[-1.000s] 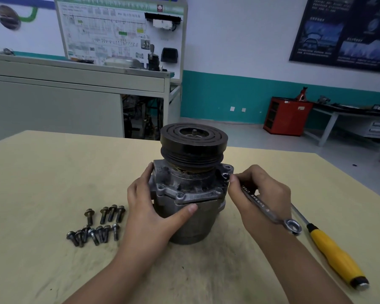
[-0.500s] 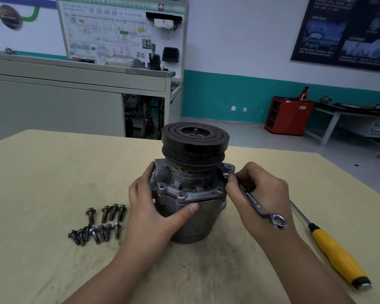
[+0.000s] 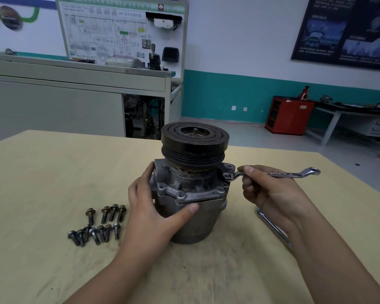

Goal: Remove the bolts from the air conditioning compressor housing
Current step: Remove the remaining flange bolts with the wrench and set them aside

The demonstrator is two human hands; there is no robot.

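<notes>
Left hand [image 3: 149,212] grips compressor [image 3: 190,194]; right hand [image 3: 270,191] holds wrench [image 3: 281,174].

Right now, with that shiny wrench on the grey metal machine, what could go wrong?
The silver ring wrench might slip off its corner bolt, banging the right hand into the grey metal compressor housing.
The housing stands upright under a heavy-looking black pulley, steadied only by the left hand; a hard pull could tip it.
The dark loose bolts lying on the beige table could roll or get knocked away.
</notes>
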